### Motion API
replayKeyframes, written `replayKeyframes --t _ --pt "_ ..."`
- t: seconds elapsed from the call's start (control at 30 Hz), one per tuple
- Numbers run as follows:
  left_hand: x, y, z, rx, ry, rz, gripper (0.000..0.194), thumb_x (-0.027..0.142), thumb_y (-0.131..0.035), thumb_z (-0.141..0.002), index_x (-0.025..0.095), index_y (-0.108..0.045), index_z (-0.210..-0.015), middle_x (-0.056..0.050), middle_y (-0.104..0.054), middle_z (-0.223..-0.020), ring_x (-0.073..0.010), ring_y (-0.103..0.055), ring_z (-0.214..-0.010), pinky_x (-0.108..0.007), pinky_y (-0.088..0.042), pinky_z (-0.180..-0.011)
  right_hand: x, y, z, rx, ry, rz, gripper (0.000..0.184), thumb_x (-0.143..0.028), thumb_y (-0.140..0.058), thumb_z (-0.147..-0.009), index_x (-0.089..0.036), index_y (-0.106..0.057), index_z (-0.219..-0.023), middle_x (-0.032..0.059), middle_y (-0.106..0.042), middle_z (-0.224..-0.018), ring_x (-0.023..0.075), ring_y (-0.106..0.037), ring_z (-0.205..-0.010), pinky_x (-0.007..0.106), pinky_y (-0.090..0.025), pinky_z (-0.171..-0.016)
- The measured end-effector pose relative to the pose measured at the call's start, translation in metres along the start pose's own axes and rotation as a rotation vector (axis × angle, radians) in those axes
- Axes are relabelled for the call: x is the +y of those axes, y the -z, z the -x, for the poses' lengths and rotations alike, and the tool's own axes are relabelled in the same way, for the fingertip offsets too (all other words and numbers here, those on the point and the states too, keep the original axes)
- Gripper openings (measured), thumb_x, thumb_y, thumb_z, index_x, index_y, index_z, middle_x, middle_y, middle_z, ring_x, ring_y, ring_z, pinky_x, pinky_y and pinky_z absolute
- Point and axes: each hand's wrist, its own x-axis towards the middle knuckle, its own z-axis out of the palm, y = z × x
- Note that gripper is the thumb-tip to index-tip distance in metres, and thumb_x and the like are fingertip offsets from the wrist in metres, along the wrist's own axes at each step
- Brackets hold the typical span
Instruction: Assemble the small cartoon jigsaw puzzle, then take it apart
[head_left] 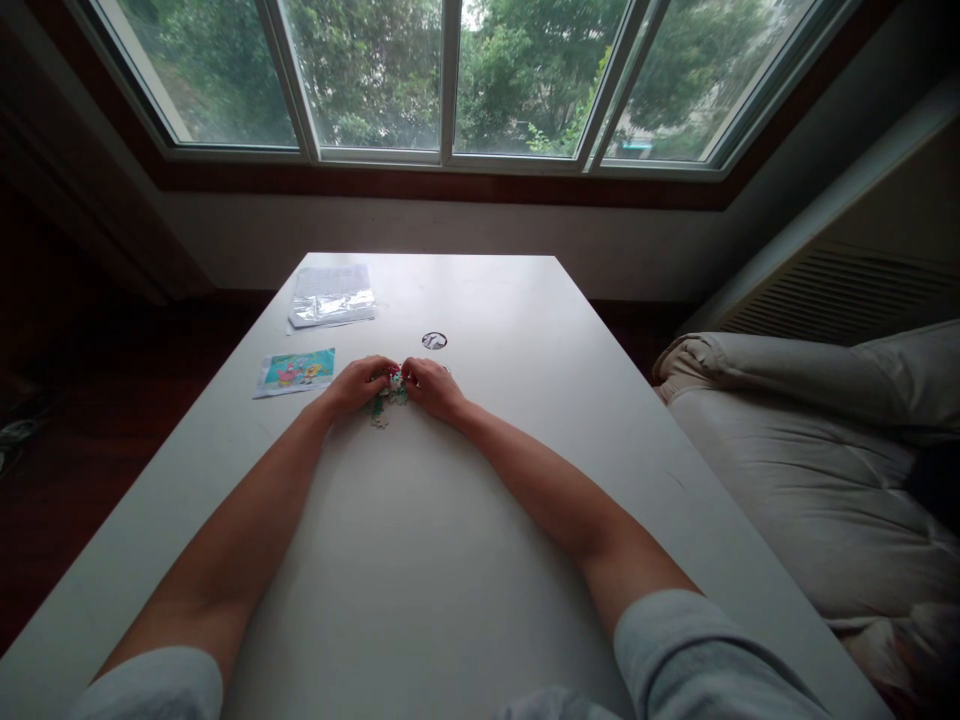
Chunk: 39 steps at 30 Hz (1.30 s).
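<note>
A small pile of jigsaw puzzle pieces [397, 388], white, teal and a little red, lies on the white table [420, 560]. My left hand [361, 384] curls its fingers at the pile's left side, closed on some of the pieces. From the right, my right hand [433, 386] meets the pile with bent fingers pinched on pieces there. The fingertips of both hands are close together and partly hide the heap. A few loose pieces lie just below the left fingers. Exactly which pieces are pinched is too small to make out.
Left of my hands lies a colourful cartoon picture card [300, 371]. Behind it is a clear plastic bag [332, 296] with paper. A round dark-rimmed opening [434, 341] is beyond my hands. A pale sofa [795, 470] stands right of the table, a window [450, 80] ahead.
</note>
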Motion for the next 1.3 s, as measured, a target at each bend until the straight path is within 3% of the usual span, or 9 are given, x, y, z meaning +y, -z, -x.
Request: replayKeyframes --t 0.43,0.67,0.83,1.03,1.3 --pt "0.0000 -0.0090 -0.0012 0.112 0.056 -0.095 0.026 0.032 -0.056 -0.090 0.020 -0.068 -0.110 -0.003 -0.071 -0.090 -0.0179 -0.061 -0.077 -0.030 -0.046 -0.072 -0.0009 -0.0092 -0.0034 -0.082 0.069 0.240 0.017 -0.012 -0.046 -0.098 -0.017 -0.057 -0.109 0.0099 -0.066 -0.102 0.0221 -0.057 -0.093 0.032 -0.043 -0.085" --pt "-0.0015 -0.0102 -0.0004 0.140 0.080 -0.137 0.023 0.044 -0.059 -0.091 0.021 -0.063 -0.092 0.000 -0.064 -0.079 -0.0156 -0.055 -0.067 -0.028 -0.040 -0.064 0.0019 -0.0086 -0.0027 -0.040 0.043 0.112 0.023 -0.012 -0.046 -0.096 -0.018 -0.061 -0.113 0.0098 -0.066 -0.108 0.0208 -0.058 -0.101 0.031 -0.042 -0.090" --pt "-0.0055 -0.0099 -0.0005 0.142 0.042 -0.193 0.027 0.044 -0.055 -0.094 0.021 -0.060 -0.081 -0.001 -0.062 -0.076 -0.0162 -0.054 -0.067 -0.029 -0.039 -0.065 0.0004 -0.0033 -0.0012 -0.021 0.001 0.037 0.020 -0.014 -0.053 -0.089 -0.020 -0.059 -0.107 0.0052 -0.068 -0.097 0.0192 -0.058 -0.087 0.028 -0.039 -0.076" --pt "-0.0061 -0.0097 -0.0008 0.135 0.015 -0.207 0.027 0.042 -0.054 -0.095 0.021 -0.063 -0.081 -0.002 -0.064 -0.080 -0.0174 -0.055 -0.070 -0.029 -0.040 -0.067 0.0019 -0.0027 -0.0007 -0.039 0.009 -0.037 0.016 -0.017 -0.053 -0.087 -0.022 -0.060 -0.101 0.0014 -0.068 -0.088 0.0173 -0.057 -0.076 0.026 -0.035 -0.070" --pt "-0.0016 -0.0078 -0.0005 0.119 0.012 -0.206 0.033 0.043 -0.049 -0.098 0.021 -0.062 -0.077 -0.002 -0.061 -0.076 -0.0172 -0.054 -0.069 -0.029 -0.039 -0.066 0.0057 -0.0056 -0.0005 0.050 0.011 -0.156 0.023 -0.019 -0.053 -0.091 -0.024 -0.064 -0.110 0.0015 -0.070 -0.099 0.0159 -0.061 -0.086 0.026 -0.041 -0.077"
